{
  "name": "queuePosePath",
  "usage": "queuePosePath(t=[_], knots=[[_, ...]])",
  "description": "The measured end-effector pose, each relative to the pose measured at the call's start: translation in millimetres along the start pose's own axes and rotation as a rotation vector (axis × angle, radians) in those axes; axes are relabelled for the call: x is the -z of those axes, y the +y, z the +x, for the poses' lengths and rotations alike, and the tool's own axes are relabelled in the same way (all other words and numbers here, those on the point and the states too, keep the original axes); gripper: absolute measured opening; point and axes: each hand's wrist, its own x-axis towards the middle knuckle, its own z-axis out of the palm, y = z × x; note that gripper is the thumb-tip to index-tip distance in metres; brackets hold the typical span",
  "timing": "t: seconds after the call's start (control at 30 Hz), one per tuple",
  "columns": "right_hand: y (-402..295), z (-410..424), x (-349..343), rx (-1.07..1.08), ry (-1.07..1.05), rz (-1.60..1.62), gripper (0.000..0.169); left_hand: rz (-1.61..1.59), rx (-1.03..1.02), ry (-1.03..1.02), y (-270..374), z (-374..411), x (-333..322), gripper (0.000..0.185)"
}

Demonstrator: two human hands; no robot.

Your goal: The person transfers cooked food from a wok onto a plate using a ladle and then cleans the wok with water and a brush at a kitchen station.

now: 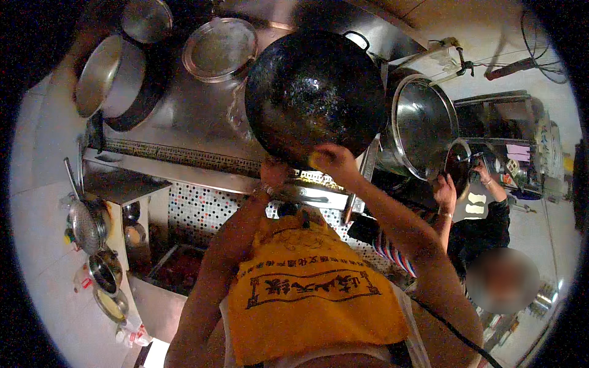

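Observation:
A large black wok (317, 92) with a glossy, wet-looking surface sits in front of me, over the steel worktop. Its loop handle (356, 40) points away at the far right. At the near left edge of the wok, my left hand (274, 171) is closed around the rim; any handle there is hidden by the fingers. My right hand (338, 161) rests at the near edge, right of the left hand, fingers curled. Something yellowish shows within that curl, too blurred to identify. Below the hands lies a perforated drain strip (184, 156) along the worktop's front.
A round steel lid or tray (221, 50) lies left of the wok, with a deep pot (129, 78) further left. On the right stands a big steel pot (425, 124). Beside it, another person (478, 230) holds a dark pan (458, 161). A perforated ladle (85, 225) and bowls stand at left.

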Motion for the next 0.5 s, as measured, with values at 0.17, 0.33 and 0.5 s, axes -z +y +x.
queuePosePath(t=[0.17,0.33,0.5], knots=[[27,11,102,-0.062,-0.001,-0.866,0.028,-0.897,0.331,0.003,38,-14,34,0.022],[27,97,39,0.053,0.367,-0.640,0.028,-1.201,0.673,-0.462,-20,12,-2,0.023],[-5,8,55,0.220,-0.070,-0.786,0.027,0.420,-0.359,-0.105,-34,4,-19,0.013]])
